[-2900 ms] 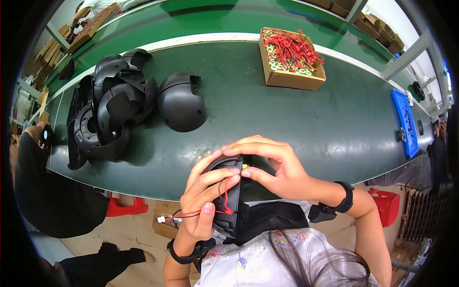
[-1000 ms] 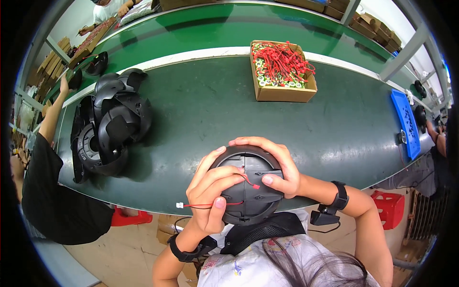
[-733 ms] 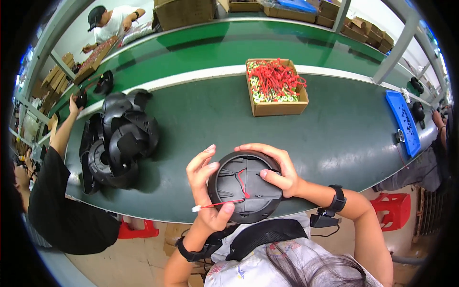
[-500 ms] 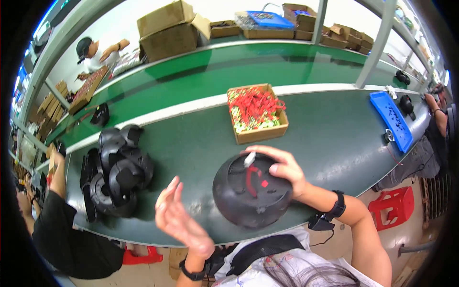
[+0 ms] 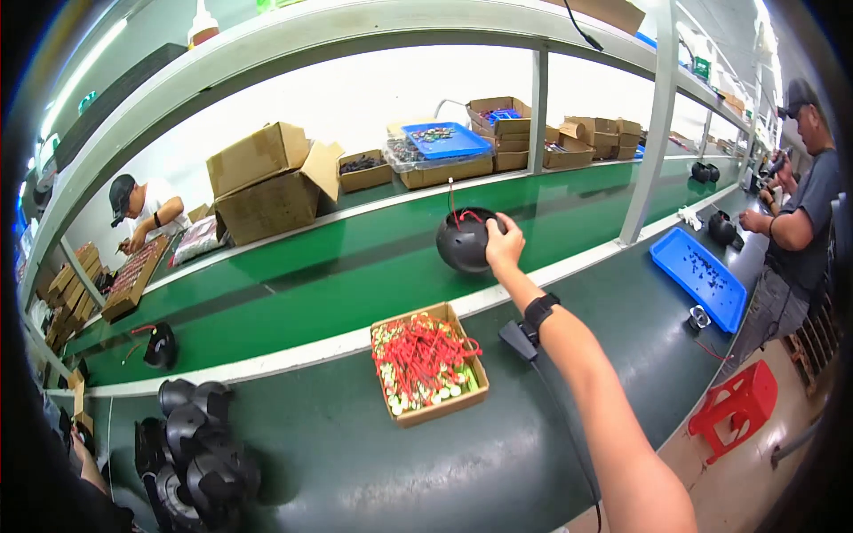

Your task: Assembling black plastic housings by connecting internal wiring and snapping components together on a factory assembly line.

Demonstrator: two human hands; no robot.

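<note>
Shells (image 5: 185,425), heaped near left on the tabletop (image 5: 355,484), probably to save room! Just past them, rightward, a carton (image 5: 466,388) of red-wired cells (image 5: 442,389), likely put within reach. Farther out, the right hand (image 5: 504,242) grips a round black housing (image 5: 462,247) by its side, over the green belt (image 5: 311,277), wires (image 5: 468,214) uppermost, presumably to spare them; contact unclear. Left hand? Out of view, can't tell. Cardboard boxes (image 5: 267,204) line the far side.

Black shell (image 5: 463,245): carried from the near edge of the tabletop (image 5: 333,457) past its far edge, over the green belt (image 5: 569,211).
Right hand (image 5: 505,246): stretched far out now, gripping alone.
Left hand: gone from sight.
</note>
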